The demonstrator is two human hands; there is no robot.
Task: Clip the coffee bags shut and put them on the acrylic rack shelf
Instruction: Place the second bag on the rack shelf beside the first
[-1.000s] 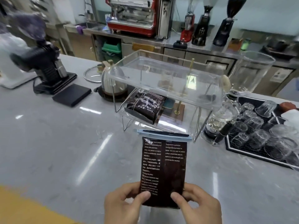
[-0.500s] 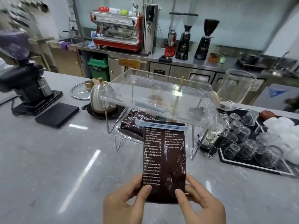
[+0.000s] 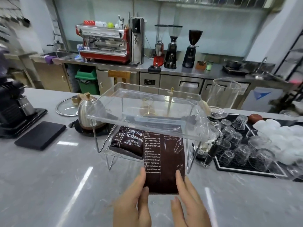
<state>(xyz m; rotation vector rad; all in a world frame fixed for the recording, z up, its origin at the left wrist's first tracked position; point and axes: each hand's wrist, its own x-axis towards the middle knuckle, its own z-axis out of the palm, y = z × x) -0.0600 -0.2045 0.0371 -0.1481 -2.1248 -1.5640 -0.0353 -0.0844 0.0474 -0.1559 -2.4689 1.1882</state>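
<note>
Two coffee bags: one (image 3: pixel 127 141) lying on the lower acrylic shelf (image 3: pixel 124 154). Other bag (image 3: pixel 165 161) grasped by both hands' fingers (image 3: pixel 142 176), left hand (image 3: pixel 132 203) and right hand (image 3: pixel 190 200), under the top shelf (image 3: pixel 114 112).

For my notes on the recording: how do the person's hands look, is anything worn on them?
Both the left hand and the right hand are bare: no gloves, rings or watch show. No sleeve is visible up to the picture's bottom edge. The fingernails are short and unpainted.

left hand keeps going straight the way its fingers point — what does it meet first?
Probably the coffee bag already lying on the lower shelf, just ahead of the left hand. Its fingers point forward along the held bag. Depth is unclear; the shelf's front edge could come first.
</note>
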